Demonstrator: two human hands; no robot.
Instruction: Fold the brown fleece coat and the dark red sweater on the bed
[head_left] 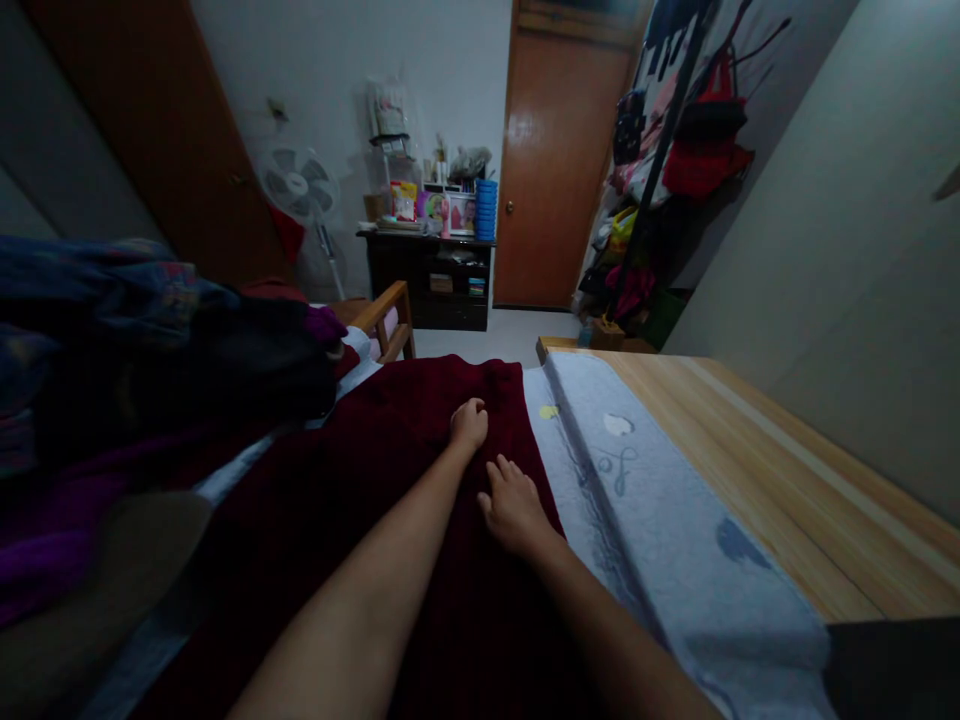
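Observation:
A dark red, plush-looking cloth (405,430) lies spread over the bed, with its far edge near the foot end. My left hand (470,425) is on the far part of this cloth, its fingers curled in and closed on the fabric. Nearer to me and a little to the right, my right hand (515,502) rests on the same cloth, palm down with the fingers apart. Under the cloth, a light grey-blue printed sheet (645,500) shows on the right, with a raised fold along it.
Dark and purple clothes (255,350) are heaped at the left. Bare wooden boards (750,450) run along the right beside the wall. Beyond the bed stand a wooden chair (390,315), a fan (300,185), a black cabinet (427,280) and a door (555,170). Bags (705,150) hang at right.

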